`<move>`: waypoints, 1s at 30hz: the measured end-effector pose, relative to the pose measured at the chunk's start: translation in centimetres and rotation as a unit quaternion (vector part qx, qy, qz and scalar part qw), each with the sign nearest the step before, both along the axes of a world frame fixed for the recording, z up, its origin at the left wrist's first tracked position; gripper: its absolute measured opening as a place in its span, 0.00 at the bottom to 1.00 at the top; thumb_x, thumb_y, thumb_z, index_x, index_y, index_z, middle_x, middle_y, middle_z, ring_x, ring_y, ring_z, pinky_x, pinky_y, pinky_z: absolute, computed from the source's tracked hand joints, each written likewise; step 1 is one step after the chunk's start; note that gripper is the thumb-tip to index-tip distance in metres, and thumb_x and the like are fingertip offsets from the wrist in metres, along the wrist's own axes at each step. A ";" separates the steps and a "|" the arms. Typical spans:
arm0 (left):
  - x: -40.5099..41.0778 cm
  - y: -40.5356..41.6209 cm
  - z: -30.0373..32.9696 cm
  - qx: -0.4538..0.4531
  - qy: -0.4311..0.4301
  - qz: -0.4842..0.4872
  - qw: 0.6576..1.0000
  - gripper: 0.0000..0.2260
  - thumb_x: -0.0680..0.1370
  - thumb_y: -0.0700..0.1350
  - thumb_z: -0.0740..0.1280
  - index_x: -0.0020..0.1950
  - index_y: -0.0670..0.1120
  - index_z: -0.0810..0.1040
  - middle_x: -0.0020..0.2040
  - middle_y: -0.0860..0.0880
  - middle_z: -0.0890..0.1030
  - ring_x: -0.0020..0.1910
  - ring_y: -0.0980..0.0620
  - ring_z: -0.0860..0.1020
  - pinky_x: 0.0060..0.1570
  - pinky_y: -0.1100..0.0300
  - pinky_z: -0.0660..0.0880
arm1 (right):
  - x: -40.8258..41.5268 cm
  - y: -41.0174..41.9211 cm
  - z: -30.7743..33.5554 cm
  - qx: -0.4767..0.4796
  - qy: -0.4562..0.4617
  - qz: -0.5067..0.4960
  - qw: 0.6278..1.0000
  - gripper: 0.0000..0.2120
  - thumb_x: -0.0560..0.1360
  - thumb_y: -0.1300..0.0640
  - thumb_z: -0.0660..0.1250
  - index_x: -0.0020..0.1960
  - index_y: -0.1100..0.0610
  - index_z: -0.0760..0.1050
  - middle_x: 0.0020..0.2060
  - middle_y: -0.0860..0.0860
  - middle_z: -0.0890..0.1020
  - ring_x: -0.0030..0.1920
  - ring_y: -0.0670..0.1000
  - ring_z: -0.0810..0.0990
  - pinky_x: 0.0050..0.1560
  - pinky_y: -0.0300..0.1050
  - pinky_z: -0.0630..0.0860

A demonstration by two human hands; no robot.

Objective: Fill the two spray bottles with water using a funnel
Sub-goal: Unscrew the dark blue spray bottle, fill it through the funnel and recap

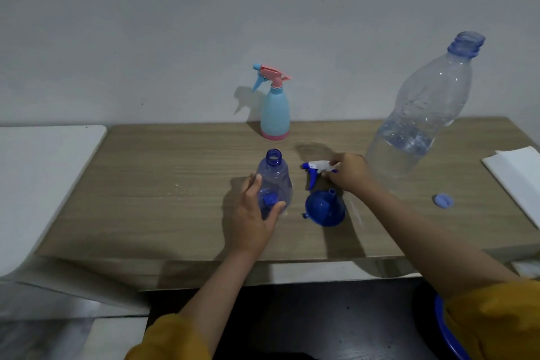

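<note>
A clear blue spray bottle [274, 181] stands on the wooden table [163, 184] with its neck uncapped. My left hand [257, 213] wraps around its lower body. To its right, my right hand [349, 174] grips the white and blue spray head [315, 168] just above the table. A blue funnel [324, 209] lies mouth-down, spout up, in front of the spray head. A light blue spray bottle [275, 109] with a pink trigger head and pink base stands by the wall, its head screwed on. A large clear water bottle [420, 114], uncapped and partly filled, stands at the right.
A blue bottle cap [443, 200] lies on the table at the right. White folded paper [517, 181] sits at the table's right edge. A white surface [43, 172] adjoins the table on the left. A blue rim [447, 333] shows at the bottom right.
</note>
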State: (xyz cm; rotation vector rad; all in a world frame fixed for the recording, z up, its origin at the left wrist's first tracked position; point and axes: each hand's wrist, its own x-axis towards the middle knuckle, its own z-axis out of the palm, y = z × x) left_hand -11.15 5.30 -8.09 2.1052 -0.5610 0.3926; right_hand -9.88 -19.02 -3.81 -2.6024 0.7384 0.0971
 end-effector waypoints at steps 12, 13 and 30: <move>0.0 -0.1 -0.1 0.002 -0.013 0.008 1.000 0.34 0.69 0.48 0.75 0.68 0.50 0.60 0.67 0.41 0.72 0.63 0.50 0.70 0.54 0.64 0.69 | -0.9 3.8 4.4 -0.102 0.187 0.274 0.938 0.26 0.68 0.38 0.72 0.61 0.49 0.77 0.50 0.46 0.78 0.55 0.51 0.77 0.49 0.42 0.70; 0.0 -0.1 -0.1 -0.001 -0.011 0.008 1.000 0.34 0.69 0.48 0.75 0.68 0.50 0.60 0.67 0.41 0.72 0.63 0.51 0.70 0.53 0.65 0.69 | -0.7 4.0 4.0 -0.121 0.219 0.282 0.926 0.28 0.67 0.36 0.71 0.62 0.50 0.76 0.53 0.46 0.79 0.56 0.51 0.77 0.50 0.43 0.71; 0.4 0.0 -0.8 -0.024 -0.023 -0.016 0.999 0.35 0.69 0.45 0.76 0.69 0.47 0.60 0.67 0.38 0.71 0.65 0.49 0.67 0.62 0.67 0.63 | -3.6 3.9 12.4 0.215 -0.106 0.131 0.962 0.17 0.71 0.49 0.73 0.59 0.42 0.76 0.41 0.50 0.83 0.41 0.48 0.81 0.40 0.39 0.76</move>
